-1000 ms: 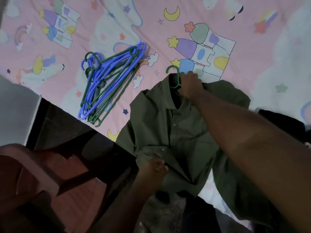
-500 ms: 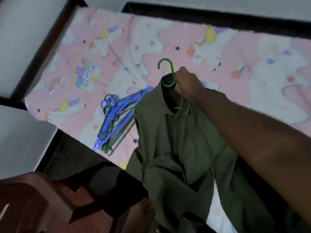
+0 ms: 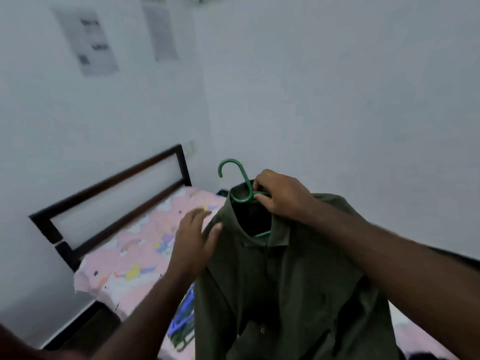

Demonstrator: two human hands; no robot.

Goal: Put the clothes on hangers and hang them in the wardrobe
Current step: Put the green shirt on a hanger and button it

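Observation:
An olive green shirt (image 3: 285, 281) hangs on a green plastic hanger (image 3: 237, 181), lifted in the air above the bed. My right hand (image 3: 280, 194) grips the hanger's neck just below the hook, at the shirt's collar. My left hand (image 3: 194, 240) is flat with straight fingers and touches the shirt's left shoulder from the side. The hanger's arms are mostly hidden inside the shirt.
A bed with a pink cartoon sheet (image 3: 130, 255) and a dark headboard frame (image 3: 109, 201) lies below. A pile of blue and green hangers (image 3: 183, 323) rests on it, partly behind the shirt. White walls with papers (image 3: 88, 40) stand behind.
The shirt on its hanger has been lifted off the bed and up in front of me. My left hand has come up from the hem to the shirt's shoulder. The view has tilted up.

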